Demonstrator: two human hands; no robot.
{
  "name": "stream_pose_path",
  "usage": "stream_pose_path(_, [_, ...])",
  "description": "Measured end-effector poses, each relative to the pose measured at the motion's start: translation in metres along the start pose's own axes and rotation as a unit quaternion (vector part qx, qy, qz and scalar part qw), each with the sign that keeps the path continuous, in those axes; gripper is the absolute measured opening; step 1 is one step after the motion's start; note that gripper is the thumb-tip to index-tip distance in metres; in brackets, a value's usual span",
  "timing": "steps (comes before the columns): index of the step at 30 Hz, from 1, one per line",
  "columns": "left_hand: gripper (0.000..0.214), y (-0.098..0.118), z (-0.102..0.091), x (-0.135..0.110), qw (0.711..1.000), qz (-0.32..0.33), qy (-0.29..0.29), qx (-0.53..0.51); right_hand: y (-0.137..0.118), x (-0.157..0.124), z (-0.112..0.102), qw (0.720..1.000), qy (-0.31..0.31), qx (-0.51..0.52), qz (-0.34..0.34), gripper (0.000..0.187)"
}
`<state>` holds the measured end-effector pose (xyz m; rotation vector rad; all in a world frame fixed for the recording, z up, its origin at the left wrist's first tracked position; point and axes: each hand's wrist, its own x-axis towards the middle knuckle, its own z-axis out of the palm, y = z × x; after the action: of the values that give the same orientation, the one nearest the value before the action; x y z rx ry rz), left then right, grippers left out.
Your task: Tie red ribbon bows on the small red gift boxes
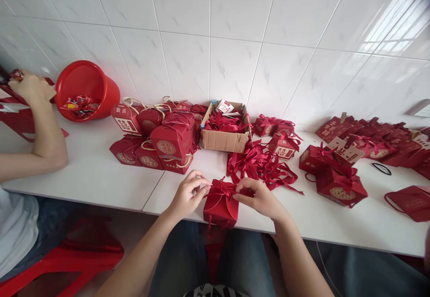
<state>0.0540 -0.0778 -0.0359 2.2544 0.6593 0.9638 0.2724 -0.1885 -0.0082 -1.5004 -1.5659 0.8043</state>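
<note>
Red card forms the small gift box (220, 207), which is set at the near edge of the white table (101, 171), directly in front of the person. A red ribbon (223, 188) is laid across its scalloped top.

The left hand (186, 195) is closed on the ribbon at the box's 10 o'clock corner, thumb and fingertips pinched together. The right hand (258, 196) is pinched on the ribbon at the 2 o'clock side, with the other fingers curled. Neither palm is pressed on the box.

The box is judged to be light and thin-walled, easily dented if squeezed at the flaps. It is best steadied by its lower walls or base. The ribbon looks soft, limp and somewhat slippery, so a fingertip pinch close to the knot is thought to suit it.

At 12 o'clock an open cardboard carton (225, 140) is filled with more ribbon, and loose ribbons (262, 165) are heaped at 1 o'clock. Stacked boxes with rope handles (168, 144) are seen at 11 o'clock, and ribbon-tied boxes (339, 185) at 3 o'clock.

A red bucket (88, 90) lies tipped at 10 o'clock, beside a co-worker's hand (32, 88).

Round gold emblems are printed on several boxes. A red double-happiness character appears on a white panel (284, 152). Two white Chinese characters are printed on one stacked box, too small to be read with certainty. No brand name can be made out.
</note>
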Motion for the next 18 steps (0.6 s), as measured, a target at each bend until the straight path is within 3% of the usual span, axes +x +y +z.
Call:
stream_pose_path(10, [0.018,-0.012,-0.007,-0.004,0.997,-0.042,0.043,0.04,0.007,-0.02,-0.006,0.999,0.006,-0.023,0.047,0.016])
stream_pose_path(18, [0.016,-0.012,-0.002,-0.005,0.998,-0.058,0.032,0.018,0.011,-0.025,-0.005,0.998,0.016,-0.039,0.038,0.02])
